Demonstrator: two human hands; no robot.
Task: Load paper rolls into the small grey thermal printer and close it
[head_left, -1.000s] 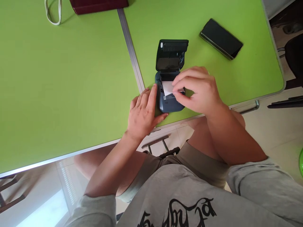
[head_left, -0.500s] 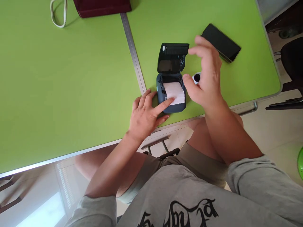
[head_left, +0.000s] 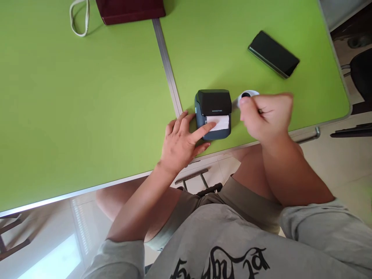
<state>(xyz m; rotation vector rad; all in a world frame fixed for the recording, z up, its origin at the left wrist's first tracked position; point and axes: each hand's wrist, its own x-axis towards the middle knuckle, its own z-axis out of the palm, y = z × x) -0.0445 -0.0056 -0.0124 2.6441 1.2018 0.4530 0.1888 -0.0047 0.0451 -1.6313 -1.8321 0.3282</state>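
A small dark label printer (head_left: pixel 213 102) sits near the table's front edge with its black lid down. White paper (head_left: pixel 222 123) comes out from under the lid and lies over the printer's front. My left hand (head_left: pixel 181 139) steadies the printer: one finger presses on the paper, the thumb is at the front, and the other fingers are by the left side. To the right, my right hand (head_left: pixel 269 116) is closed in a fist, slightly blurred, with nothing visible in it. It partly covers a white roll (head_left: pixel 252 93) with a dark core; whether they touch I cannot tell.
A black phone (head_left: pixel 274 54) lies at the back right of the green table (head_left: pixel 87 104). At the far side is a dark red object (head_left: pixel 130 9), with a white cord loop (head_left: pixel 80 19) beside it. A metal strip (head_left: pixel 167 64) crosses the tabletop.
The printer's lid has swung from raised to down, over the inside and part of the paper. My right hand has moved right and lower and closed into a fist. The left hand stays in place.
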